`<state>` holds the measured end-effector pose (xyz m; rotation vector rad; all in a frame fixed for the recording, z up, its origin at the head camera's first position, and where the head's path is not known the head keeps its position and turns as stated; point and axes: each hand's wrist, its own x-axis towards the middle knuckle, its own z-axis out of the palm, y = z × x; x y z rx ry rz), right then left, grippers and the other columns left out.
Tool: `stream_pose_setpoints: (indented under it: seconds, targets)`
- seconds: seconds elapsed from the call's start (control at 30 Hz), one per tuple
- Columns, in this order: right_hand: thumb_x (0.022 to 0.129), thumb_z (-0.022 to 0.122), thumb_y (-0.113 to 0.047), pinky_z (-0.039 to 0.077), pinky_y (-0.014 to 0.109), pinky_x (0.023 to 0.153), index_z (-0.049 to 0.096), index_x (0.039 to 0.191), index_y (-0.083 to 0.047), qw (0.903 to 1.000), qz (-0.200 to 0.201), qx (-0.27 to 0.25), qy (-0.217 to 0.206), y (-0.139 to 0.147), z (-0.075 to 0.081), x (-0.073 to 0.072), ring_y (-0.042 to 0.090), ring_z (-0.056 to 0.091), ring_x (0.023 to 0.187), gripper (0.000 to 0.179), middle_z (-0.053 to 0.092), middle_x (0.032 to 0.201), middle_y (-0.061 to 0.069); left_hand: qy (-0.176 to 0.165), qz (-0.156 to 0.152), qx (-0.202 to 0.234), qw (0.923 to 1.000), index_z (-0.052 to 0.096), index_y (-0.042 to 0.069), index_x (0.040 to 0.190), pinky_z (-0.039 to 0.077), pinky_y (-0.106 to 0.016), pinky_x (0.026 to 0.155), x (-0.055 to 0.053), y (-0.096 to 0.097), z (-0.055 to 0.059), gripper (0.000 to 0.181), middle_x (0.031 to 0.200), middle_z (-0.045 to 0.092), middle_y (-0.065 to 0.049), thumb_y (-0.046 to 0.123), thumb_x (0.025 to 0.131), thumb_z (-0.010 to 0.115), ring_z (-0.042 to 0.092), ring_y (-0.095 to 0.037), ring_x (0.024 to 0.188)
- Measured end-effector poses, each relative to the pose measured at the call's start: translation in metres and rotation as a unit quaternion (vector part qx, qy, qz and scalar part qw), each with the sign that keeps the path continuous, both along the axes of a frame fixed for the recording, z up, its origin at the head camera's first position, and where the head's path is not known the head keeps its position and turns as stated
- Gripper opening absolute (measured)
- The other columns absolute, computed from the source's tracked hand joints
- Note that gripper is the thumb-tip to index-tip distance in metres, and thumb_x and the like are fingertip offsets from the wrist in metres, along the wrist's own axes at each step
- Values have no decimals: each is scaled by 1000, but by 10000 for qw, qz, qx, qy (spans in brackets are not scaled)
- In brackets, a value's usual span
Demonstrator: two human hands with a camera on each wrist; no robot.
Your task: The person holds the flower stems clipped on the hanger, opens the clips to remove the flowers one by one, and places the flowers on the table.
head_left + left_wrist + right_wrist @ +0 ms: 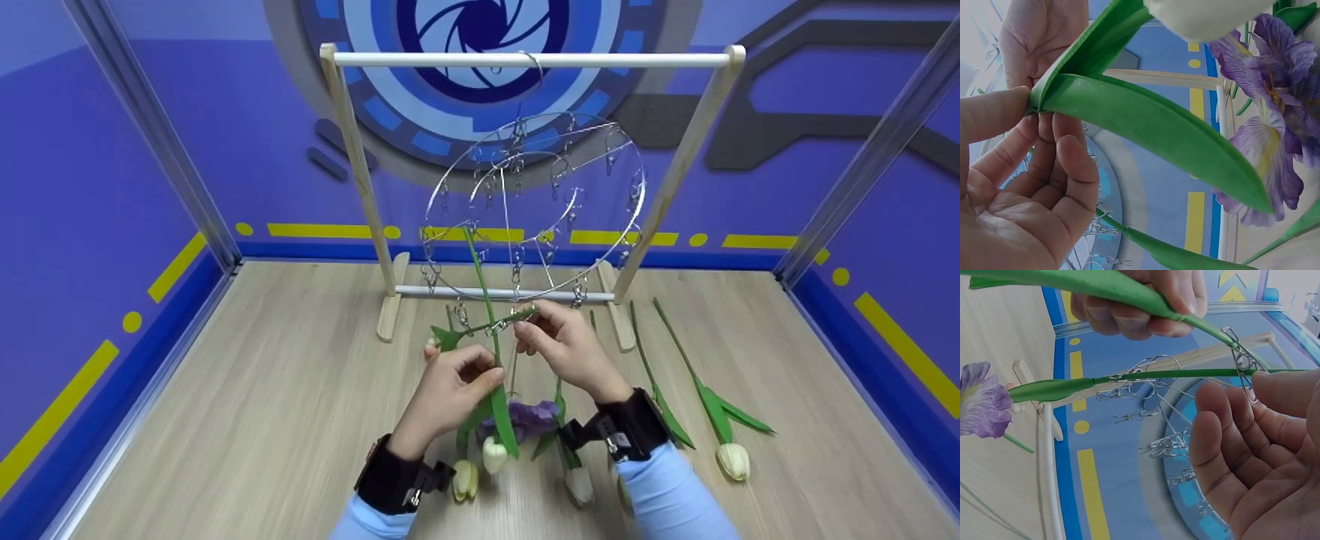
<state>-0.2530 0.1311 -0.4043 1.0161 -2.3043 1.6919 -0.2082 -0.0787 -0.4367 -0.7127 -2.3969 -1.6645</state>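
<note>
My left hand (454, 386) pinches the green stem of a white tulip (495, 454) between thumb and fingers. The bloom hangs below the hand, and a long leaf (1151, 135) spreads out in the left wrist view. My right hand (566, 345) is close by, its thumb and fingers pinching a metal clip (1244, 360) at the tulip's stem. Another green stem (1185, 374) crosses by the right thumb in the right wrist view. A purple iris (1275, 118) is just beyond the hands. The clips belong to a round wire hanger (637, 210).
The hanger hooks over a wooden rack's top bar (622, 60). Several tulips lie on the wooden table (247, 420), including a white tulip (733, 461) at the right and a yellowish tulip (465, 480) near the left wrist. Blue-purple walls (112, 187) enclose the table.
</note>
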Motion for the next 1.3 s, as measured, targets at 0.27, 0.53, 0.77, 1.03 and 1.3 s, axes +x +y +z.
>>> stream_pose_setpoints:
  seconds: [0.27,0.53,0.77,1.03,1.3]
  targets:
    - [104,56,1,55,26,68,59,121,13,9993,172,-91,-325,0,-1,-1,15,66,73,22,68,84,24,3,49,-10,10000,71,6,89,43,-23,69,0,1,-1,12,81,67,-3,14,98,71,54,-9,70]
    - [104,55,0,55,25,69,58,122,14,9958,423,-426,-695,1,-1,0,20,69,75,22,66,86,29,-80,-1,61,9999,70,4,90,45,-22,70,0,1,0,12,84,69,-4,13,98,71,56,-9,72]
    - [102,56,2,55,25,67,59,117,15,9952,340,-652,-647,1,-1,-1,14,68,73,20,66,85,31,-127,-25,84,9999,71,4,92,47,-23,71,0,1,0,10,86,70,-4,12,98,71,57,-8,73]
    - [103,57,1,55,25,67,61,118,14,9968,159,-572,-537,0,0,1,21,68,72,21,67,83,28,-129,-55,125,9998,71,3,90,47,-22,70,1,1,1,10,84,68,-4,10,97,70,56,-8,72]
    - [102,57,1,56,27,68,62,117,13,9968,48,-562,-559,1,1,2,12,66,72,20,67,83,26,-94,-7,98,9999,71,4,89,47,-22,70,1,1,0,7,84,69,-5,7,96,71,57,-8,72]
